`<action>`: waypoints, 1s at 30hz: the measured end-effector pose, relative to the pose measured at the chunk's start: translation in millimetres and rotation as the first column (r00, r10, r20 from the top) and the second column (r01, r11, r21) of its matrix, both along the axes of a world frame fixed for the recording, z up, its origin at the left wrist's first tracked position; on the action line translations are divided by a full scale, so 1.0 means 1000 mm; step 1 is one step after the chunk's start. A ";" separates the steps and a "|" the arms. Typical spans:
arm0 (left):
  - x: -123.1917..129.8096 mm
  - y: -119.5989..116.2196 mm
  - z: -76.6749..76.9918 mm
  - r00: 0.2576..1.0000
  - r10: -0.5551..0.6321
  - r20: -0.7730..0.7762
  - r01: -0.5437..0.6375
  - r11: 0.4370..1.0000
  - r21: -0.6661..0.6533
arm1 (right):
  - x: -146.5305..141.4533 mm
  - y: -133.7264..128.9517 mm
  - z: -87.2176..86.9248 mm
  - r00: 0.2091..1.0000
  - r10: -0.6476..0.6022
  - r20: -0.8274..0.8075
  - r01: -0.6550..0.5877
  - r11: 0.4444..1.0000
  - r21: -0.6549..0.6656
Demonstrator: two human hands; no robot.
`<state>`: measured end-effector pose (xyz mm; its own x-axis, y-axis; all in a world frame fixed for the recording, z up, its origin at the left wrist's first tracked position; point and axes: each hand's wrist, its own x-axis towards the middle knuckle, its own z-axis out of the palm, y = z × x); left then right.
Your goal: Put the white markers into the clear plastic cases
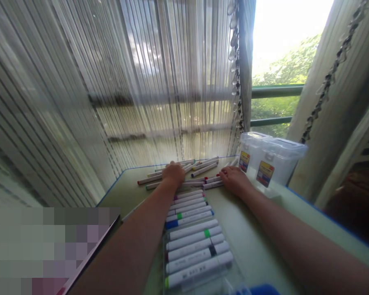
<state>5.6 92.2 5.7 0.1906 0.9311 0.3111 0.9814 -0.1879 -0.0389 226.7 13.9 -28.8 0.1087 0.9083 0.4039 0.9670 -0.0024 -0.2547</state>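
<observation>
White markers (199, 268) with coloured caps lie side by side in a clear tray (164, 262) that runs away from me along the table. Beyond the tray, loose markers (204, 169) are scattered near the far edge. Among them, on the left, rests my left hand (173, 173); its fingers are curled and hidden, so what they hold cannot be made out. Farther right, my right hand (234, 178) is palm down, its fingertips at the ends of some loose markers beside the clear boxes.
Two clear lidded boxes (279, 159) with labels stand at the table's back right. A blue object (258, 290) shows at the bottom edge. Striped curtains (172, 82) hang behind the pale table (249, 229), which has a blue rim. The lower left is pixelated.
</observation>
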 end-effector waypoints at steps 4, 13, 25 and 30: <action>-0.001 0.002 -0.001 1.000 -0.014 -0.010 0.014 1.000 0.003 | 0.004 0.004 -0.003 0.999 0.045 -0.010 -0.044 0.999 0.029; -0.003 0.002 -0.001 1.000 0.001 -0.007 0.000 1.000 0.030 | 0.004 0.009 -0.010 0.978 0.184 -0.100 -0.181 0.983 0.038; 0.008 -0.009 0.004 0.877 -0.474 -0.082 0.480 0.873 0.081 | 0.009 0.018 -0.013 0.942 0.181 -0.282 -0.158 0.982 0.105; 0.010 -0.006 0.000 0.827 -0.561 -0.045 0.562 0.827 0.004 | 0.009 0.019 -0.012 0.940 0.218 -0.261 -0.197 0.975 0.106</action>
